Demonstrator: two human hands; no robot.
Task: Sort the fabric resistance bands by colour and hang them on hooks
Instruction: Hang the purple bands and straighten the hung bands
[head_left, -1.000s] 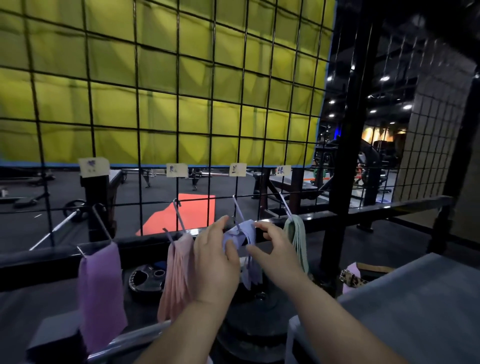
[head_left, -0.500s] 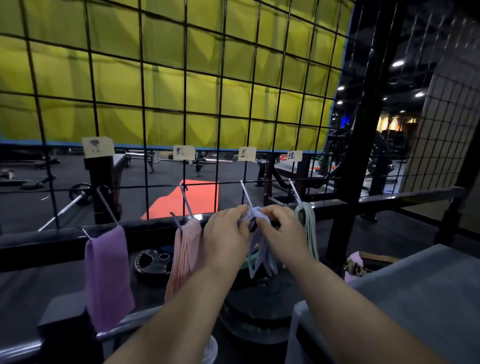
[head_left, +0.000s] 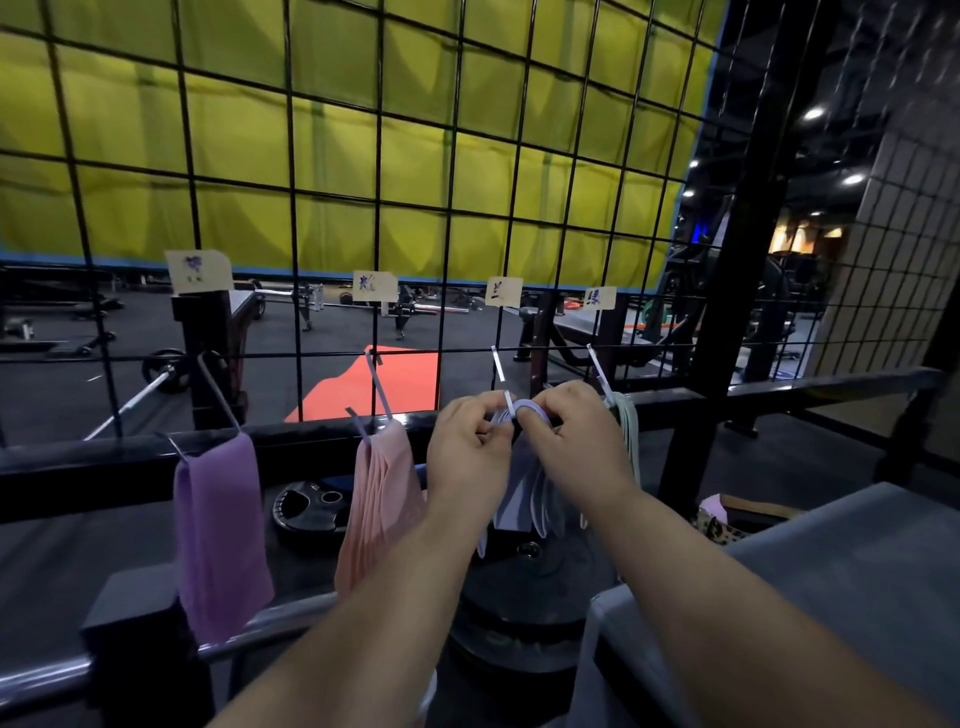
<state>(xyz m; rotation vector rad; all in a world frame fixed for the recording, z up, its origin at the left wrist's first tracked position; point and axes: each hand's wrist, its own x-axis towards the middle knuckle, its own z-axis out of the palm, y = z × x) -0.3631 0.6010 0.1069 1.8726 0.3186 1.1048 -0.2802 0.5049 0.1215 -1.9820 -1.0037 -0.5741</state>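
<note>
At the slim metal hook (head_left: 500, 366) below a paper label (head_left: 503, 291), the left hand (head_left: 467, 457) and right hand (head_left: 566, 447) each pinch the top of a pale blue fabric resistance band (head_left: 522, 478). They hold its loop open, apparently to seat it over the hook's tip. Pink fabric bands (head_left: 379, 499) hang left of the hook and green fabric bands (head_left: 626, 436) right, keeping colours apart.

Head-worn wide-angle view, facing forward, close to wire grid (head_left: 293, 193)
</note>
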